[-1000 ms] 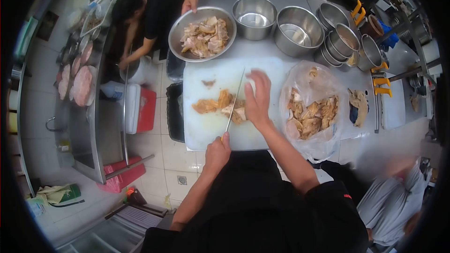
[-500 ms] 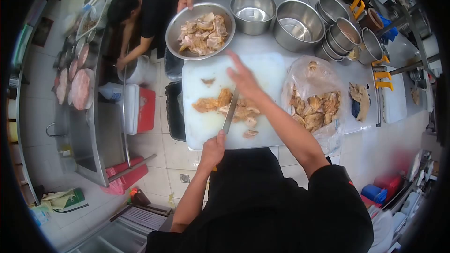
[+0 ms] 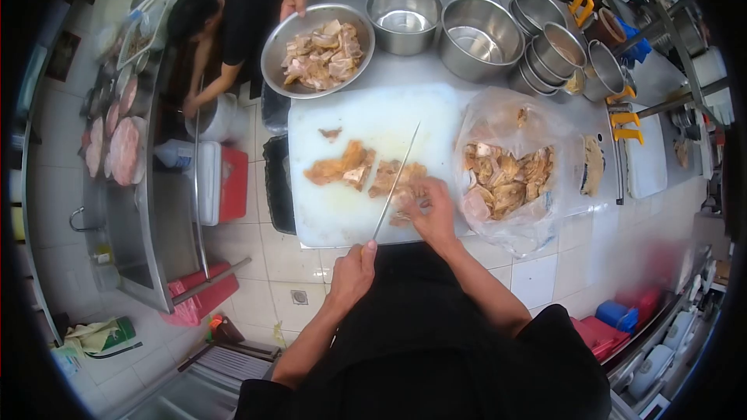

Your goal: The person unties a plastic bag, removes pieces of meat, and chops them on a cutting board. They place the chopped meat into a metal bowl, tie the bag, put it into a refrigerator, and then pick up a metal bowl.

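One knife (image 3: 395, 182) gripped in left hand (image 3: 352, 270), right hand (image 3: 430, 210) clamped on one chicken piece (image 3: 398, 179)

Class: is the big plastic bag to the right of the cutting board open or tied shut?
Open. The plastic bag gapes wide, with meat pieces visible inside.

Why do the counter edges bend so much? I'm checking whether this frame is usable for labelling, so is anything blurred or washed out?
Head view: fisheye bends the cutting board edges and leaves dark corners; the centre is sharp, knife and right hand crisp; mild glare on the steel bowls; the lower right floor is smeared.
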### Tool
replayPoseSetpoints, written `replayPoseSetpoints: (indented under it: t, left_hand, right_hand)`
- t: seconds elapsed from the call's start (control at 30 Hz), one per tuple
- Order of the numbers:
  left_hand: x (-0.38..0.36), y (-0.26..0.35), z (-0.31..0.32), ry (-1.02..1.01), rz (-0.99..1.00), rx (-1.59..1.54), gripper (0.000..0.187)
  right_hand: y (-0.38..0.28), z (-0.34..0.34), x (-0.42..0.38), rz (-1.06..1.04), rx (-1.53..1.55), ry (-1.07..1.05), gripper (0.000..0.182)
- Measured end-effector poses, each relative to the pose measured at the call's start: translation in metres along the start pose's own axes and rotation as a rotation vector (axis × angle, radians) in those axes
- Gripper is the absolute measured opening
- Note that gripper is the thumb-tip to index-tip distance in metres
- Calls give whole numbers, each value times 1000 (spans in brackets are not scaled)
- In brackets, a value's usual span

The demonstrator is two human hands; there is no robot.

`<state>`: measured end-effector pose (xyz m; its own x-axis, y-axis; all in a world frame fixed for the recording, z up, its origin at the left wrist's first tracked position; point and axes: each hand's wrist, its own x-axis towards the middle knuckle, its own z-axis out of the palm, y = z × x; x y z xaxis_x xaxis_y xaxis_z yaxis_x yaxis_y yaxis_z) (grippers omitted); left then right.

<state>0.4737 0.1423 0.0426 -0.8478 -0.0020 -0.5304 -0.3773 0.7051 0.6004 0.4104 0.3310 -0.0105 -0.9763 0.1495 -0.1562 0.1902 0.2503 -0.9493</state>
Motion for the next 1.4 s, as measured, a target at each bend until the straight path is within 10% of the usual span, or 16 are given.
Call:
replayPoseSetpoints:
  t: [0.4, 0.67, 0.93, 1.4]
  left_hand:
    - [-1, -12, 16, 38, -22, 208, 53]
    - [-19, -36, -18, -27, -11, 81, 58]
    - [5, -59, -55, 483, -259, 253, 55]
    - [16, -43, -18, -8, -351, -484, 69]
  right_hand:
    - [14, 10, -21, -429, -274, 124, 62]
    - [25, 36, -5, -283, -698, -16, 77]
    - [4, 55, 15, -444, -686, -13, 85]
    - [-19, 121, 62, -518, -362, 254, 50]
